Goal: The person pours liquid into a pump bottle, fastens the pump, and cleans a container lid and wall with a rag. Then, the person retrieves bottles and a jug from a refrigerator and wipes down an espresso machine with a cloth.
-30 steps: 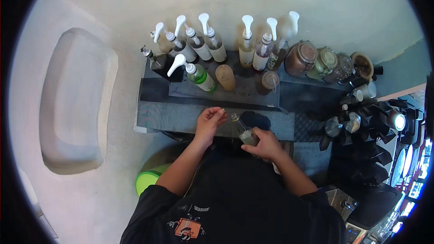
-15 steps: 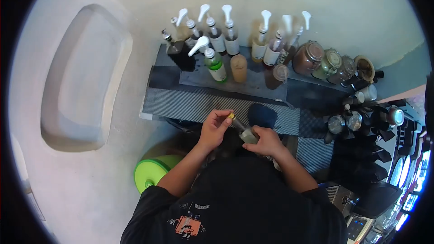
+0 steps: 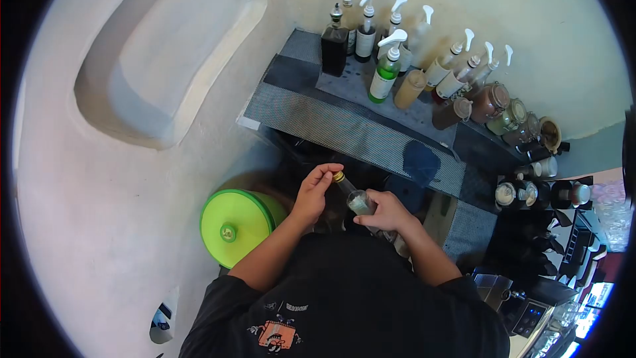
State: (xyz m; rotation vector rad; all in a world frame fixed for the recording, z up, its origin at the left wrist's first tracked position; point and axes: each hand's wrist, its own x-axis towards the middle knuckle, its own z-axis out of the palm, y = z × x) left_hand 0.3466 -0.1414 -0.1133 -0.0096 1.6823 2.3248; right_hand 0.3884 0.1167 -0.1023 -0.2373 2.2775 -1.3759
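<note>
Right hand (image 3: 391, 212) gripping slim clear glass bottle (image 3: 358, 201), tilted; left hand (image 3: 314, 192) closed on its small round gold cap (image 3: 338, 176), probably metal.

Black short-sleeved shirt (image 3: 397, 311), wide loose sleeves (image 3: 228, 295), a squarish orange cartoon figure (image 3: 277, 336) printed on it — small white lettering (image 3: 296, 307) close by — bare forearms (image 3: 270, 253), bare left hand (image 3: 314, 197), bare right hand (image 3: 391, 212)

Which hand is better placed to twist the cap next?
Probably the left hand: its fingers are right at the yellow cap, while the right hand grips the bottle lower down, well set to steady it.
</note>
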